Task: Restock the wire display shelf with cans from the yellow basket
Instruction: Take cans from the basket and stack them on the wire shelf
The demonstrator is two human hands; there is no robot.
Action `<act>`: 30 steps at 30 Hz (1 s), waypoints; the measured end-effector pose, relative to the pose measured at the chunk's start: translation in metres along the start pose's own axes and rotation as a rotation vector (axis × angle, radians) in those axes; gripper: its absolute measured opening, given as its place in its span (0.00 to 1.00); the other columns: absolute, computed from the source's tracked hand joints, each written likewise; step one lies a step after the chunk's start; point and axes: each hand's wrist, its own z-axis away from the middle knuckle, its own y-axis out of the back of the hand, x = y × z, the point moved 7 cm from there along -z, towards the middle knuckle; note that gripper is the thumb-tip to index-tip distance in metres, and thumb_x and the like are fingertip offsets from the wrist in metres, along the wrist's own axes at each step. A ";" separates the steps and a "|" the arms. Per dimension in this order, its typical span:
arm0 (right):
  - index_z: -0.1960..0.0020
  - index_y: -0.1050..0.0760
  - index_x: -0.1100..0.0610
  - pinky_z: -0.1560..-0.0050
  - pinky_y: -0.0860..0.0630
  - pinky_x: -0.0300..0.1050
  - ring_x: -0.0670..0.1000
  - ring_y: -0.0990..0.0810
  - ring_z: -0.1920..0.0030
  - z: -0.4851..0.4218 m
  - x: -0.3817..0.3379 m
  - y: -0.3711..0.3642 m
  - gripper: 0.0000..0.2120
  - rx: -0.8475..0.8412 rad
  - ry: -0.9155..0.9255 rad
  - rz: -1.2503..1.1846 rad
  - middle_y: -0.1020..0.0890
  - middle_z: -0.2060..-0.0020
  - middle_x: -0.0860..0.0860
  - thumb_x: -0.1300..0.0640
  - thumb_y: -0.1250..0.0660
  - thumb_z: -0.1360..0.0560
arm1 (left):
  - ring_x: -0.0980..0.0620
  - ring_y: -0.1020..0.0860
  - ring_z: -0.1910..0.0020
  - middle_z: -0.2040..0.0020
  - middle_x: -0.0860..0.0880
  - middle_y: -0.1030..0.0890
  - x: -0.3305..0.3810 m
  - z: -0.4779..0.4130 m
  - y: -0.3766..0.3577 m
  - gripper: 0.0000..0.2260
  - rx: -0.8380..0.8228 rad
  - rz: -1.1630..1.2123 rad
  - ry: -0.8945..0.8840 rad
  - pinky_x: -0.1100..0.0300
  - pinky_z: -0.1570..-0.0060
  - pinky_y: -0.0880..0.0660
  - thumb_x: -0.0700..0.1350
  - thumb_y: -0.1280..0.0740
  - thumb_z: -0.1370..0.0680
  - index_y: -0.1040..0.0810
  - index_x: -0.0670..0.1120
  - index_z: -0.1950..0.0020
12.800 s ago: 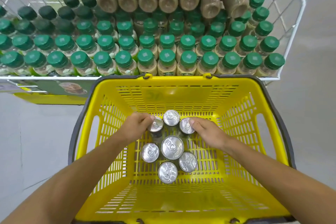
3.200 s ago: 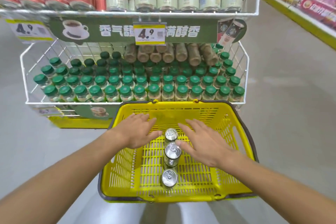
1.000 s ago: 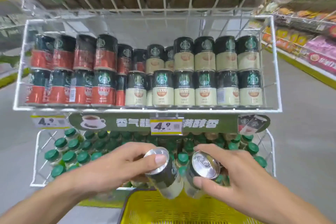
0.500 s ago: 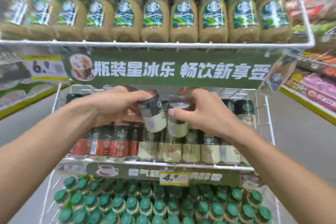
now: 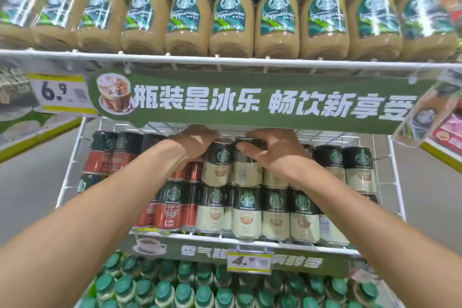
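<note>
Both hands have carried their cans from out in front of the shelf [image 5: 71, 172], where they were tilted half a second ago, into its upper row, and the cans now stand upright.

Nearest, at the bottom, are rows of green-capped bottles [image 5: 183, 291] on the tier below. Above them runs the shelf's front rail with a yellow 4.9 tag [image 5: 248, 261]. On that tier the lower row holds red cans [image 5: 170, 207] to the left and cream cans [image 5: 247, 216] to the right.

The left can [image 5: 218, 166] and right can [image 5: 247, 170] stand side by side, touching, on top of the cream cans, the right can turned so that its barcode faces out. The left hand [image 5: 193, 144] grips the left can by its top, fingers [image 5: 208, 134] curled over the rim. The right hand [image 5: 275, 151] holds the right can the same way, thumb across the front and fingers over the lid. More cream cans stand just beside the right hand, and red ones beside the left wrist.

Directly above the hands hangs a green sign [image 5: 250, 101] with white lettering, and a 6.9 tag [image 5: 60, 92] at its left. Farthest up, a row of tan bottles [image 5: 231, 22] fills the top tier.
</note>
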 end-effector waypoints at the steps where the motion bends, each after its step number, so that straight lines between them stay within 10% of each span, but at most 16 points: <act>1: 0.29 0.24 0.44 0.48 0.19 0.38 0.45 0.15 0.52 -0.001 0.000 0.000 0.26 0.011 -0.001 0.017 0.18 0.37 0.46 0.34 0.32 0.23 | 0.42 0.17 0.42 0.42 0.40 0.16 -0.001 -0.004 0.000 0.12 0.033 -0.019 -0.008 0.47 0.35 0.22 0.48 0.39 0.14 0.22 0.41 0.39; 4: 0.28 0.24 0.46 0.34 0.22 0.49 0.49 0.15 0.50 -0.005 -0.004 -0.001 0.29 0.034 -0.004 0.074 0.17 0.37 0.50 0.33 0.32 0.24 | 0.41 0.18 0.44 0.41 0.38 0.17 -0.001 -0.010 0.004 0.15 0.160 -0.068 -0.049 0.52 0.46 0.21 0.49 0.41 0.14 0.22 0.40 0.45; 10: 0.31 0.24 0.48 0.49 0.20 0.43 0.45 0.20 0.66 -0.011 -0.008 -0.004 0.28 0.097 0.045 0.298 0.13 0.54 0.49 0.32 0.37 0.22 | 0.53 0.20 0.60 0.56 0.47 0.17 0.014 -0.008 0.006 0.14 0.455 -0.249 -0.351 0.59 0.53 0.22 0.51 0.35 0.16 0.18 0.40 0.48; 15: 0.43 0.20 0.52 0.49 0.18 0.49 0.52 0.17 0.58 -0.014 -0.011 -0.007 0.22 0.121 0.167 0.404 0.14 0.55 0.49 0.35 0.39 0.20 | 0.50 0.15 0.53 0.51 0.49 0.12 0.007 -0.008 0.008 0.20 0.294 -0.371 -0.455 0.59 0.44 0.22 0.59 0.36 0.18 0.14 0.44 0.46; 19: 0.38 0.20 0.52 0.43 0.19 0.50 0.53 0.16 0.50 -0.014 -0.009 -0.010 0.21 0.092 0.219 0.371 0.15 0.47 0.49 0.37 0.38 0.19 | 0.76 0.21 0.55 0.59 0.74 0.19 0.000 -0.005 0.012 0.06 0.178 -0.394 -0.479 0.79 0.56 0.28 0.59 0.30 0.21 0.16 0.61 0.50; 30: 0.44 0.20 0.55 0.47 0.20 0.51 0.54 0.18 0.52 -0.016 -0.013 -0.010 0.22 0.075 0.280 0.446 0.16 0.51 0.51 0.37 0.37 0.19 | 0.55 0.18 0.52 0.50 0.54 0.15 0.008 0.002 0.006 0.08 0.251 -0.461 -0.512 0.62 0.46 0.23 0.49 0.30 0.19 0.15 0.47 0.45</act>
